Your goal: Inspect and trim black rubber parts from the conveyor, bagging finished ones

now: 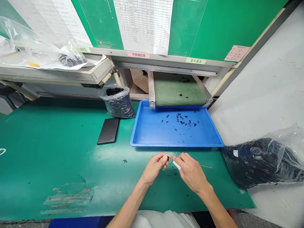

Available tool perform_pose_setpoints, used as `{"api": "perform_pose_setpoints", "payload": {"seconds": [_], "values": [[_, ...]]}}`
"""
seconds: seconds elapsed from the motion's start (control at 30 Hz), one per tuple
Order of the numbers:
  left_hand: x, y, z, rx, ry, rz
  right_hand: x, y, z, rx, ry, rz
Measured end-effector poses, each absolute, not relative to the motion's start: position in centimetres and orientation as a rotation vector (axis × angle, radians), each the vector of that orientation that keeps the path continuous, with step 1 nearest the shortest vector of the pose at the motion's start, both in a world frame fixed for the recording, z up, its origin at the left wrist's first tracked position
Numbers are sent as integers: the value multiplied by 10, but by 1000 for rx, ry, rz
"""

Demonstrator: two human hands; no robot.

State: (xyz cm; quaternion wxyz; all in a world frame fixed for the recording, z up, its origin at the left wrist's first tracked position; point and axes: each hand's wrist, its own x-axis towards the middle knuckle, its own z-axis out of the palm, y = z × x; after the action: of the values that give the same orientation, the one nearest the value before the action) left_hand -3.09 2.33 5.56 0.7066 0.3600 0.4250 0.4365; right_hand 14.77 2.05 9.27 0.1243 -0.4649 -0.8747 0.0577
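The left hand (pixel 154 166) is closed in a pinch on a small black plastic piece (pixel 168 157), which sits at the fingertips, mostly hidden, so its shape is hard to make out. The right hand (pixel 191 172) is curled close beside it, its fingers closed over a short white strip (pixel 176 164), whose far end is hidden beneath them. A thin tan stick (pixel 206 166) lies just past the right hand; whether that hand touches it is unclear. Tiny black bits (pixel 174 172) are scattered on the green surface (pixel 47 142) under the hands, near its front edge. Just ahead, a blue tray (pixel 152 133) holds more black pieces, below the end of a green conveyor belt (pixel 178 93). Black-filled plastic bags (pixel 258 161) sit at the surface's right edge.
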Motion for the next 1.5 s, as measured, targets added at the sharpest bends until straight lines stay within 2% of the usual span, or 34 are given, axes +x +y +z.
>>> {"api": "perform_pose_setpoints", "payload": {"seconds": [0.27, 0.5, 0.77, 0.9, 1.13, 1.27, 1.37, 1.5], "values": [[-32, 23, 57, 921, 973, 915, 148, 22, 88, -1346, -2548, 84], [-36, 25, 49, 1044, 1005, 854, 141, 14, 61, -1384, -2476, -18], [-11, 28, 26, 898, 1037, 938, 123, -1, 31, -1684, -2032, 304], [-5, 31, 15, 719, 1116, 964, 144, 12, 21, -1791, -1952, 366], [-20, 33, 2, 513, 1055, 961, 209, 25, -9, -1974, -2190, 189], [-22, 30, -6, 412, 993, 926, 219, 41, 13, -1812, -2165, 294], [-20, 28, -9, 368, 943, 891, 218, 88, 41, -1720, -2108, 332], [-16, 26, -8, 324, 894, 897, 209, 183, 53, -1923, -2197, 376]]}}
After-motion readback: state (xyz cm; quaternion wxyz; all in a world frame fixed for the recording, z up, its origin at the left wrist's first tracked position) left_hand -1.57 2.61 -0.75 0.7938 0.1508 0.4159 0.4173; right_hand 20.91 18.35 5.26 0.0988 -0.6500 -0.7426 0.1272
